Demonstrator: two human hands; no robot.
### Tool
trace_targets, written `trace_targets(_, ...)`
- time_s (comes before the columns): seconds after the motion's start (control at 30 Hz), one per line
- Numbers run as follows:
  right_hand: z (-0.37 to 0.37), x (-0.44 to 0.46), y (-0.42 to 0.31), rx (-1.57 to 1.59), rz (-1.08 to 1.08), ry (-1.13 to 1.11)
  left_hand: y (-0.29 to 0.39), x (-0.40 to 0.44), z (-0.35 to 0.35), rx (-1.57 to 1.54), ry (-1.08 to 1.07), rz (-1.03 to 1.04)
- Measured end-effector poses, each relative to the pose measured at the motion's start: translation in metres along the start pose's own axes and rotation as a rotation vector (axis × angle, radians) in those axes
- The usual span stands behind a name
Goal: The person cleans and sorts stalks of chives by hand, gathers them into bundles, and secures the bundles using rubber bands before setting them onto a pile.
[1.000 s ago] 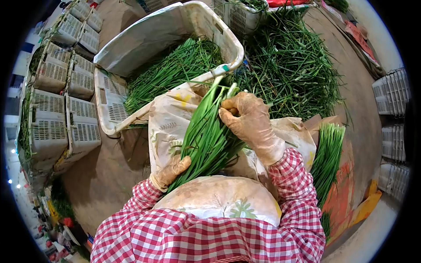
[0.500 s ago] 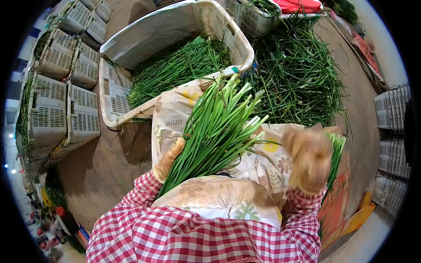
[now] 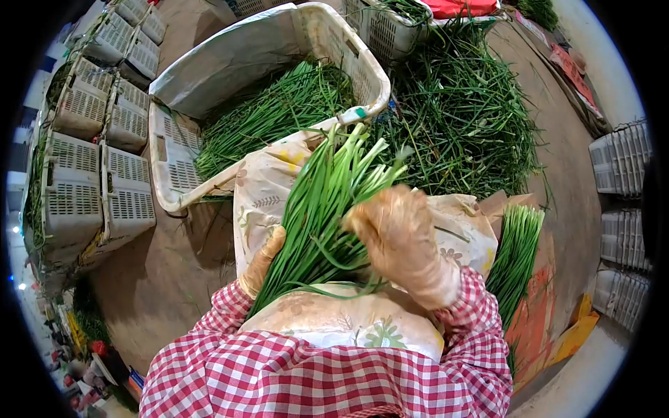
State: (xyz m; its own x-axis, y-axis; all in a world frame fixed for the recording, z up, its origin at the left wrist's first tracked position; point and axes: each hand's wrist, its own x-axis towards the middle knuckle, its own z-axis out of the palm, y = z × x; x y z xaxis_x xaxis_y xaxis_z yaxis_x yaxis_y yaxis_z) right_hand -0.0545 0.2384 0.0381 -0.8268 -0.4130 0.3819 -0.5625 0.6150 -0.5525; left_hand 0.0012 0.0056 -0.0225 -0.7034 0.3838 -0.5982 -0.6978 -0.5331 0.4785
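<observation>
A bunch of green chives [image 3: 317,202] lies across my lap, its pale cut ends pointing up and away from me. My left hand [image 3: 263,261], in a tan glove, is closed around the bunch's left side, with the thumb on top. On the other side, my right hand [image 3: 398,233], also gloved, is at the bunch's right edge with its fingers curled in. Motion smears its fingertips, and what they hold is hidden. A few loose leaves bend out below that hand. The floral apron [image 3: 460,230] under the bunch covers my lap.
Ahead stands a white plastic crate [image 3: 164,150] with chives inside. A large heap of loose chives [image 3: 460,118] lies right of it. Another bundle of chives [image 3: 516,251] rests by my right side. Stacked crates [image 3: 73,188] line the left; more crates [image 3: 620,164] stand at right.
My right hand has moved left, from beside the right-hand bundle to the right edge of the held bunch. My left hand keeps its grip. The view has shifted slightly.
</observation>
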Motion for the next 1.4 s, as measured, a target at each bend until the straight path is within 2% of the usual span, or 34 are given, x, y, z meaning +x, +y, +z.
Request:
trace_targets(0.03, -0.003, -0.007, -0.001, 0.266, -0.041, -0.102, -0.001, 0.002, -0.003, 0.009, -0.028, 0.007)
trace_targets(0.07, -0.009, -0.012, -0.004, 0.268, -0.041, -0.102, -0.001, 0.002, -0.005, 0.019, -0.055, 0.014)
trace_targets(0.17, -0.042, -0.015, -0.011, 0.728, -0.141, -0.311, -0.002, 0.001, -0.005, -0.02, -0.008, 0.002)
trace_targets(0.23, -0.069, -0.018, -0.005, 1.055, -0.168, -0.317, -0.004, 0.002, -0.012, -0.033, -0.017, 0.006)
trace_targets(0.27, -0.081, -0.023, -0.001, 1.24, -0.123, -0.241, -0.005, 0.001, -0.013, -0.032, -0.019, 0.009)
trace_targets(0.3, -0.092, -0.035, 0.019, 1.239, -0.125, -0.242, -0.004, 0.0, -0.01, -0.037, -0.032, 0.009)
trace_targets(0.37, -0.111, -0.069, 0.081, 1.423, -0.035, 0.282, -0.005, -0.003, -0.01, -0.009, -0.039, 0.014)
trace_targets(0.43, -0.11, -0.046, 0.088, 0.908, 0.326, 0.556, -0.01, -0.006, -0.013, 0.064, -0.019, 0.052)
trace_targets(0.47, -0.099, -0.014, 0.07, 0.303, 0.593, 0.531, -0.011, -0.006, -0.013, 0.141, -0.002, 0.091)
trace_targets(0.53, -0.071, 0.0, 0.039, 0.499, 0.596, 0.36, -0.012, -0.007, -0.011, 0.212, 0.01, 0.131)
trace_targets(0.6, -0.044, 0.002, 0.027, 0.783, 0.501, 0.262, -0.011, -0.008, -0.008, 0.286, -0.058, 0.229)
trace_targets(0.67, -0.041, 0.015, 0.008, 0.759, 0.65, 0.106, -0.011, -0.011, -0.005, 0.287, -0.065, 0.198)
trace_targets(0.7, -0.027, 0.018, 0.013, 0.529, 0.607, 0.053, -0.008, -0.013, -0.002, 0.33, -0.097, 0.191)
trace_targets(0.77, -0.015, 0.025, 0.016, 0.268, 0.658, -0.167, -0.007, -0.016, 0.005, 0.375, -0.136, 0.18)
trace_targets(0.83, -0.001, 0.02, 0.02, 0.316, 0.67, -0.298, -0.01, -0.015, 0.012, 0.373, -0.133, 0.264)
trace_targets(0.9, 0.01, 0.015, 0.017, 0.335, 0.669, -0.308, -0.012, -0.013, 0.006, 0.303, -0.149, 0.224)
trace_targets(0.97, 0.016, 0.013, 0.016, 0.371, 0.662, -0.135, -0.014, -0.014, 0.004, 0.204, -0.133, 0.157)
trace_targets(1.0, 0.017, 0.012, 0.018, 0.372, 0.664, -0.132, -0.014, -0.012, 0.003, 0.206, -0.134, 0.154)
trace_targets(1.13, 0.017, 0.01, 0.036, 0.219, 0.598, -0.037, -0.015, -0.009, -0.009, 0.146, -0.065, 0.136)
trace_targets(1.2, 0.018, 0.01, 0.056, -0.026, 0.297, 0.148, -0.018, -0.008, -0.014, 0.119, 0.014, 0.1)
trace_targets(1.23, 0.013, 0.017, 0.058, 0.043, 0.316, 0.15, -0.018, -0.008, -0.013, 0.036, -0.032, 0.083)
trace_targets(1.27, 0.002, 0.024, 0.061, -0.13, 0.402, -0.026, -0.02, -0.008, -0.019, 0.034, -0.032, 0.078)
trace_targets(1.37, -0.014, 0.04, 0.089, -0.152, 0.355, 0.009, -0.025, -0.004, -0.029, 0.092, -0.045, 0.037)
trace_targets(1.4, -0.02, 0.048, 0.092, -0.109, 0.483, -0.06, -0.022, -0.006, -0.021, 0.103, -0.038, 0.041)
